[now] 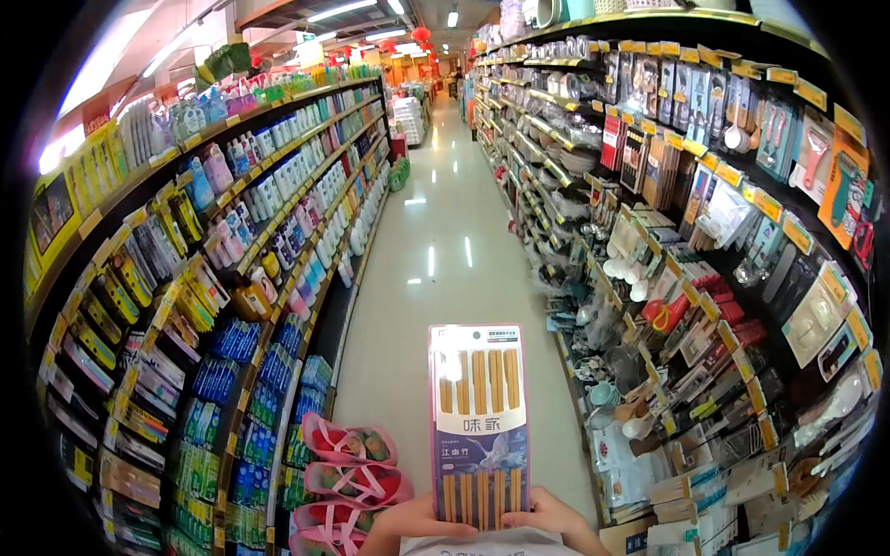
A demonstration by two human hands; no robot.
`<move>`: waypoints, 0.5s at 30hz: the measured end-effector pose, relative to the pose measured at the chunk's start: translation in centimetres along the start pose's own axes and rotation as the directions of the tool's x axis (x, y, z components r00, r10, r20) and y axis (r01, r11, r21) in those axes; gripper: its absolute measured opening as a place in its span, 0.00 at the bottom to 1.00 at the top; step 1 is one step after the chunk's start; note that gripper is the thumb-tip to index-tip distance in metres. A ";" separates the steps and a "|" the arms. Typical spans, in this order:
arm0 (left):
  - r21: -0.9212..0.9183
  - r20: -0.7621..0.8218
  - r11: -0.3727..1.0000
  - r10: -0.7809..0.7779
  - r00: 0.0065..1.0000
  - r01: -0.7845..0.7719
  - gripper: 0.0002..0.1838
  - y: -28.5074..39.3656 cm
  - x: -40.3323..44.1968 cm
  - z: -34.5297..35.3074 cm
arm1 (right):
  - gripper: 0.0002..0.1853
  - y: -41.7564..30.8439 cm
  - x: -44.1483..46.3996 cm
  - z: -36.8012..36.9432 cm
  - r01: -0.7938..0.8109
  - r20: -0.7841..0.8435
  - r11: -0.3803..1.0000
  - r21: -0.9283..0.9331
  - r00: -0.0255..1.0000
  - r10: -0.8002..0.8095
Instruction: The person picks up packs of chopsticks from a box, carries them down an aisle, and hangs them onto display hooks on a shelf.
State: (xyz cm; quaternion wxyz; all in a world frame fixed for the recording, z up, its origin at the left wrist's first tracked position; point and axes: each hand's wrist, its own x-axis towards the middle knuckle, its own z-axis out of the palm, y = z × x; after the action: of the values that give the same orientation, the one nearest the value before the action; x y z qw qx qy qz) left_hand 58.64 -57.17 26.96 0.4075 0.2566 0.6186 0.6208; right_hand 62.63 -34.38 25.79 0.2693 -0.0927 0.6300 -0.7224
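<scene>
Upright in front of me is a pack of chopsticks [482,423], with wooden sticks showing through windows in a printed blue and white card with a pink edge. My left hand [417,521] grips its lower left edge. At the lower right edge my right hand [549,517] holds the same pack. Both hands are partly cut off by the bottom of the view, and some fingers are hidden behind the pack. Below the hands a white plastic surface with faint print [487,545] shows, perhaps a bag.
A shop aisle floor [436,204] runs ahead between shelves. Bottles [269,190] and blue toothpaste-like boxes [236,338] fill the left side. Kitchen utensils [737,130] hang on the right. Pink and red baskets or bags [348,482] stand low at left, close to my left hand.
</scene>
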 end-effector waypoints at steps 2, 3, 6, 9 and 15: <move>-0.044 0.006 0.998 -0.033 0.999 0.034 0.20 -0.7 0.4 -1.6 | 0.14 0.5 1.6 -0.3 -0.021 0.009 0.999 0.032 1.000 0.021; -0.057 0.004 0.998 -0.032 0.999 0.033 0.20 -0.8 0.8 -2.3 | 0.14 0.6 2.5 -0.8 -0.025 0.021 0.999 0.044 0.999 0.024; -0.017 -0.026 1.000 0.001 1.000 -0.001 0.21 -0.5 2.5 -4.6 | 0.14 0.7 5.3 -2.7 -0.111 0.045 0.994 -0.012 0.993 0.112; -0.045 -0.084 0.999 0.024 0.996 -0.028 0.23 0.2 4.9 -6.6 | 0.14 -0.5 8.3 -5.6 -0.181 0.075 0.983 -0.006 0.981 0.181; -0.093 -0.147 0.995 -0.049 0.988 0.035 0.24 2.9 10.9 -10.8 | 0.15 -4.6 14.5 -12.7 -0.129 0.183 0.983 -0.133 0.971 0.152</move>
State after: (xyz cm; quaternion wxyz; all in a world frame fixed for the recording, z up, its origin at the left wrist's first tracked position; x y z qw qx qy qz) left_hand 43.31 -53.94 26.64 0.3842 0.1777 0.6240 0.6568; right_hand 43.24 -30.48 24.86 0.3734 -0.1334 0.6484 -0.6499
